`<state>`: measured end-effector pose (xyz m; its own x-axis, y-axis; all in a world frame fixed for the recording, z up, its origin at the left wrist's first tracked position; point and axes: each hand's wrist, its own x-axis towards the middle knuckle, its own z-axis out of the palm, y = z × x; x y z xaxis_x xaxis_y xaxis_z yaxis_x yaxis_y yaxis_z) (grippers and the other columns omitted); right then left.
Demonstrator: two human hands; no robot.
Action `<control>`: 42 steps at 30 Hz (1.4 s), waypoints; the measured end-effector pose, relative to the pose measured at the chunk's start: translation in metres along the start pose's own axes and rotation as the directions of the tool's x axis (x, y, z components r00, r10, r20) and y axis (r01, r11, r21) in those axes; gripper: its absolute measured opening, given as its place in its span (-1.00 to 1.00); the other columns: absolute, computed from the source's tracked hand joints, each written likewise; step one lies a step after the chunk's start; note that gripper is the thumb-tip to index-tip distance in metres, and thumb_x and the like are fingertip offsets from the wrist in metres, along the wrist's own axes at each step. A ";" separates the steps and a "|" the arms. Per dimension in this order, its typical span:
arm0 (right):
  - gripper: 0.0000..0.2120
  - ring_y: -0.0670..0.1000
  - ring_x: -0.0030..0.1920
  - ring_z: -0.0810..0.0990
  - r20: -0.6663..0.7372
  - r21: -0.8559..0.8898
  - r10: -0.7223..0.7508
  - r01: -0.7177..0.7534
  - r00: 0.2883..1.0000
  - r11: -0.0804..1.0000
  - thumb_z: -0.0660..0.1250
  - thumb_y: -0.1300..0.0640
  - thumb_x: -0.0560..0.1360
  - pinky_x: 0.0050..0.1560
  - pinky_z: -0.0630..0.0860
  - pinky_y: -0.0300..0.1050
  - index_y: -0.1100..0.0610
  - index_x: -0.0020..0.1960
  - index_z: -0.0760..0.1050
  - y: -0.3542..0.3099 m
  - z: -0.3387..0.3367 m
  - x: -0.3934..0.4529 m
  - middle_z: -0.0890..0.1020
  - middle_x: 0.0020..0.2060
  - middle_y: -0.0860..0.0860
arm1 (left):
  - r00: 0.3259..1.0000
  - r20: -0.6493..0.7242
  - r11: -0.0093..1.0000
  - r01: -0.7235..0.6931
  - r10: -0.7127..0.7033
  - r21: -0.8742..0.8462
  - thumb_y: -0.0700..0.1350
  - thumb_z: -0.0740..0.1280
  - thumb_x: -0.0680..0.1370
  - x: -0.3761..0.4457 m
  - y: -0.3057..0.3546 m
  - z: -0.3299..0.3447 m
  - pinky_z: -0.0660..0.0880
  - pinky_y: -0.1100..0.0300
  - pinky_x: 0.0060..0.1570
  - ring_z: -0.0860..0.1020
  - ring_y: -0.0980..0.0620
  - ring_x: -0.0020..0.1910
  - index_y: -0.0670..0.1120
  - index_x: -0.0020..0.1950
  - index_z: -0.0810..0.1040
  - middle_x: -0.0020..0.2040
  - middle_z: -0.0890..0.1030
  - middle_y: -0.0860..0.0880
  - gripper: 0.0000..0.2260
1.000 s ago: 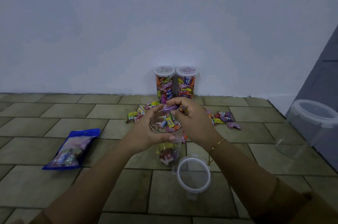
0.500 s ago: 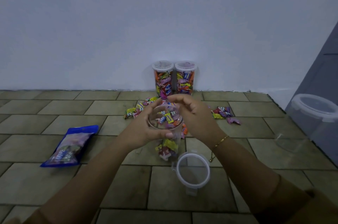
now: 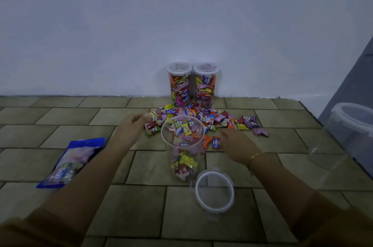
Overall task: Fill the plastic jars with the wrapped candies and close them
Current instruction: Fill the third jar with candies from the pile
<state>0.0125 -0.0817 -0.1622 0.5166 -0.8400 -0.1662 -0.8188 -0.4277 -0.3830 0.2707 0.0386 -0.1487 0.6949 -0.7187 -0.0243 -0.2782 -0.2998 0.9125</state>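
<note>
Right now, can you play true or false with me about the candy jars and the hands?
1. Two full jars with lids on stand by the wall. True.
2. The open jar is full to the top. False: candies fill only its lower part.
3. Its lid lies on the floor near it. True.
4. The left hand holds the open jar. False: it is off to the jar's left, apart from it, holding nothing.
5. The blue bag lies on the floor to the left. True.
6. The right hand is inside the jar. False: it is by the loose candies on the floor.
</note>
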 end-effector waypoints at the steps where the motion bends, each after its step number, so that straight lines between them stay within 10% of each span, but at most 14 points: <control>1: -0.60 0.18 0.25 0.45 0.017 -0.015 0.016 -0.016 1.000 1.000 0.16 0.01 0.56 0.25 0.42 0.05 0.14 0.36 0.32 0.000 0.006 0.004 0.45 0.29 0.17 | 1.000 -0.011 0.999 0.025 -0.025 0.030 0.07 0.30 0.56 0.008 -0.005 0.004 0.33 0.18 0.09 0.47 0.03 0.11 -0.07 0.29 0.49 0.21 0.53 -0.01 -0.64; 12: -0.55 0.24 0.32 0.29 -0.040 -0.141 -0.022 0.016 0.999 0.990 0.09 -0.19 0.55 0.27 0.33 0.10 -0.10 0.41 0.23 -0.019 0.035 0.026 0.32 0.34 0.13 | 0.991 0.106 0.801 -0.128 0.081 0.584 0.00 0.35 0.53 0.064 -0.039 0.036 -0.08 -0.02 0.49 -0.07 -0.16 0.53 -0.14 0.53 0.08 0.53 0.03 -0.25 -0.32; 24: -0.71 0.13 0.21 0.43 -0.085 -0.113 -0.077 0.067 0.993 0.991 0.13 0.29 0.54 0.21 0.39 -0.04 0.21 0.22 0.46 0.003 0.030 0.027 0.47 0.20 0.16 | 0.974 0.149 0.773 -0.228 0.172 0.593 -0.06 0.27 0.58 0.040 -0.055 0.032 0.39 0.03 0.23 0.35 -0.09 0.34 -0.08 0.46 0.30 0.39 0.35 -0.10 -0.55; 36: -0.82 0.08 0.14 0.47 -0.138 -0.044 -0.043 0.038 0.989 0.998 0.26 0.30 0.48 0.18 0.40 -0.14 0.19 0.05 0.55 0.008 0.024 0.010 0.42 0.18 0.15 | 0.989 -0.005 0.858 -0.124 0.147 0.498 -0.19 0.43 0.44 0.022 -0.044 0.020 0.40 0.16 0.08 0.48 -0.07 0.16 -0.13 0.23 0.59 0.19 0.54 -0.18 -0.64; 42: -0.83 0.12 -0.16 0.56 -0.318 0.174 -0.050 0.110 0.947 0.979 0.27 0.34 0.44 -0.20 0.41 -0.25 0.34 -0.20 0.63 0.001 0.003 -0.001 0.61 -0.27 0.19 | 0.999 0.036 0.893 0.002 -0.020 0.450 -0.21 0.47 0.39 0.015 -0.031 0.015 0.38 0.27 -0.19 0.53 0.06 -0.17 -0.06 0.14 0.64 -0.04 0.68 -0.08 -0.67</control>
<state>0.0118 -0.0803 -0.1653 0.4501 -0.8801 0.1510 -0.7008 -0.4530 -0.5511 0.2804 0.0277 -0.1835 0.6762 -0.7345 -0.0570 -0.5459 -0.5515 0.6308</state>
